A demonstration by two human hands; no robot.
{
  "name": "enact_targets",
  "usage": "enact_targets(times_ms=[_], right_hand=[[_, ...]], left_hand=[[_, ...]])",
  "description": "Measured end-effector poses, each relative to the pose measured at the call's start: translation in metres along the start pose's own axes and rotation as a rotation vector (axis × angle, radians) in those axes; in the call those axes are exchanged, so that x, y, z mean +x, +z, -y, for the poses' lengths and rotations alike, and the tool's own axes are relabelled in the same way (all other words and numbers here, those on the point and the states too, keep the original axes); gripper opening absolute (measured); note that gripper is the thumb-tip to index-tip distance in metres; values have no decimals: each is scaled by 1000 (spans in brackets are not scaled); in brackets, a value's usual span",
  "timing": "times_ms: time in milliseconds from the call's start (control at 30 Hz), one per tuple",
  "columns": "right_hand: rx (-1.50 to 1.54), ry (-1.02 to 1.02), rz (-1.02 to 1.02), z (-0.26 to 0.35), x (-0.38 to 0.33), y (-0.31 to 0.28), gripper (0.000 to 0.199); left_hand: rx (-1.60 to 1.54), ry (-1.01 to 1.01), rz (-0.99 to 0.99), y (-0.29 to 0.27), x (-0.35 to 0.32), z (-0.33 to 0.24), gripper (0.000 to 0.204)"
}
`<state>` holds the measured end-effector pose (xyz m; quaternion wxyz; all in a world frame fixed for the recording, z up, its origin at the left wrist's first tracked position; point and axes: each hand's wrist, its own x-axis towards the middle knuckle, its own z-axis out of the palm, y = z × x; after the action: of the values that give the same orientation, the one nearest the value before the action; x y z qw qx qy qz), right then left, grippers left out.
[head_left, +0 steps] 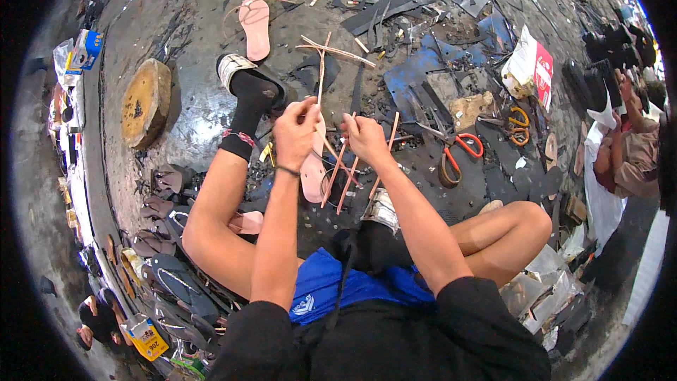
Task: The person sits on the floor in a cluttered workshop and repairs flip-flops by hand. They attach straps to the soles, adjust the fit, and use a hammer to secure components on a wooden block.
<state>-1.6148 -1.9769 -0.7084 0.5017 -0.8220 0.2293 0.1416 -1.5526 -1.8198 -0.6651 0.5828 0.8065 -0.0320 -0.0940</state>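
Observation:
Between my feet, my left hand (296,134) is closed in a pinch by the upper part of a pink sandal sole (313,178). A thin pink strap (322,79) runs up from its fingertips. Just to the right, my right hand (365,140) is also closed, its thumb and finger pressed together; what they hold is too small to make out. Several narrow pink strips (349,185) lie crossed below and beside the right hand. Ahead, more strips (337,52) lie crossed on the floor. A second pink sole with thin straps (254,27) rests beyond my left foot.
Orange-handled scissors (462,148) and a yellow-handled cutting tool (518,127) lie to the right. A round wooden block (146,104) stands at left. Dark sandals (183,286) pile up near left. Black scraps (388,10) litter the far floor. Another person (635,155) sits at far right.

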Motion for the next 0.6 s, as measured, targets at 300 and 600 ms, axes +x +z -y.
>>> enact_targets(times_ms=[300, 600], right_hand=[[542, -156, -96, 6, -26, 15, 27], [852, -125, 230, 60, -104, -9, 24]], left_hand=[[-470, -262, -72, -57, -46, -18, 33], [-551, -170, -1, -41, -74, -33, 33]])
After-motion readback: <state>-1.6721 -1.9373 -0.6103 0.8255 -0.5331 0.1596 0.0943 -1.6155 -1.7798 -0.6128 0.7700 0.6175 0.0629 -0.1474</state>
